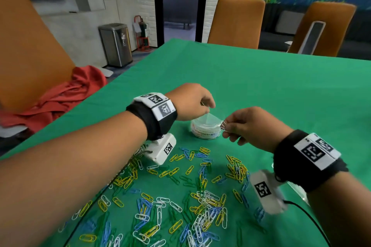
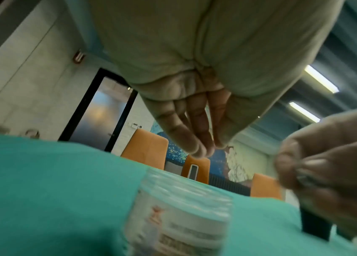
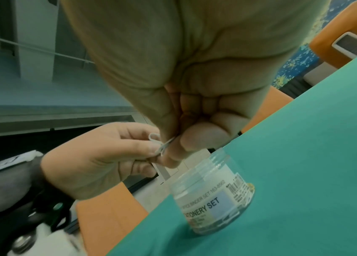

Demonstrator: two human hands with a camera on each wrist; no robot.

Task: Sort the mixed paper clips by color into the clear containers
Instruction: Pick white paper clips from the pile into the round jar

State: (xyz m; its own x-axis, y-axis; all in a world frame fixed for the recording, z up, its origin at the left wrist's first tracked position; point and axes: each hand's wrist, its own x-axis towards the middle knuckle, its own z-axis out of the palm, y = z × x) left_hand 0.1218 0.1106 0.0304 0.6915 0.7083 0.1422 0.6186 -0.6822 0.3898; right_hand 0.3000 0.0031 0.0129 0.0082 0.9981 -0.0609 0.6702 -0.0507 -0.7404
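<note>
A clear round container [image 1: 204, 131] labelled "STATIONERY SET" stands open on the green tablecloth [image 1: 281, 90]; it also shows in the wrist views [image 2: 184, 207] [image 3: 214, 195]. My right hand [image 1: 225, 126] pinches a few white paper clips [image 1: 222, 125] between thumb and fingers, just right of and above the container's rim [image 3: 170, 147]. My left hand [image 1: 208, 106] hovers over the container's far left side, fingers straight and close together [image 2: 203, 150], nothing plainly seen between them. Mixed yellow, blue, green and white paper clips [image 1: 200, 196] lie scattered nearer to me.
The table's left edge [image 1: 100, 94] runs diagonally, with an orange chair and a red cloth [image 1: 66, 94] beside it. Two more orange chairs [image 1: 236, 22] stand at the far side. A black cable [image 1: 307, 214] trails across the lower right.
</note>
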